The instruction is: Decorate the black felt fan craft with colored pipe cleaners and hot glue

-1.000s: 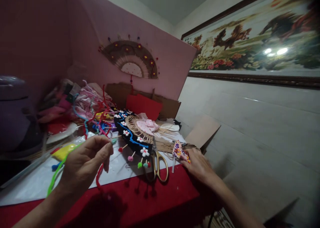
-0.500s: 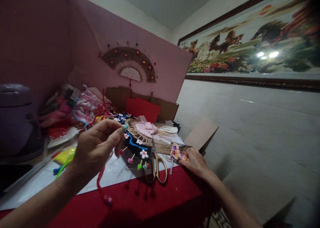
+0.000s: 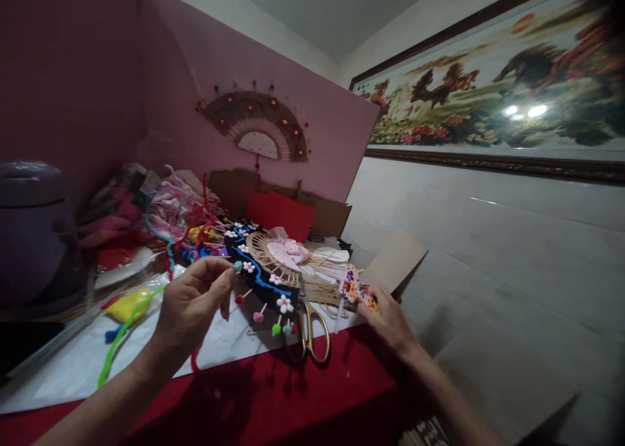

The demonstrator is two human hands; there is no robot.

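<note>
Teal pompom (image 3: pixel 237 267) sits pinched in the left grip (image 3: pixel 193 305), near the outer edge of the black fan (image 3: pixel 266 295); the right grip (image 3: pixel 390 317) is wrapped around a floral-patterned tool (image 3: pixel 351 287). Scissors (image 3: pixel 311 325) straddle the front edge of the white sheet (image 3: pixel 219 343); the red counter (image 3: pixel 346 384) lies bare before them.

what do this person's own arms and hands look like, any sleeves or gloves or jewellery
Both the left hand and the right hand are bare, with no gloves and no rings that show. The left forearm and right forearm are slim, with no sleeve, watch or bracelet in view. Any nail polish is too small to tell.
</note>
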